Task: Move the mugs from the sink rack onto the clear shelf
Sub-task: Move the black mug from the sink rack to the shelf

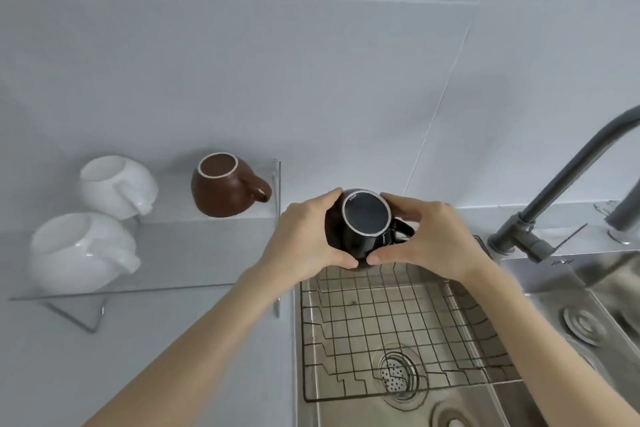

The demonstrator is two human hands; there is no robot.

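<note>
Grey counter and pale tiled wall framed a steel sink (540, 291) where a wire rack (398, 333) sat bare of mugs, its grid showing the drain below. Above the rack's far edge, a person's left hand (304, 239) and right hand (429, 236) were both clamped around a black mug (363, 222), held upside down with its base up and its handle pointing right, under the right hand's fingers. The mug appeared lifted clear of the rack, though contact at its hidden rim could not be ruled out. To finish the step well, the carry would likely go leftward and level, over the shelf's right edge, setting the mug rim-down on the open patch in front of the brown one without knocking its neighbours. Farther left, the clear shelf (194, 253) held three inverted mugs: two white, near (79, 253) and far (117, 187), and one brown mug (221, 187) at the back right. That made four mugs in all, one in hand. A single grey tap (561, 191) arched at the right.
</note>
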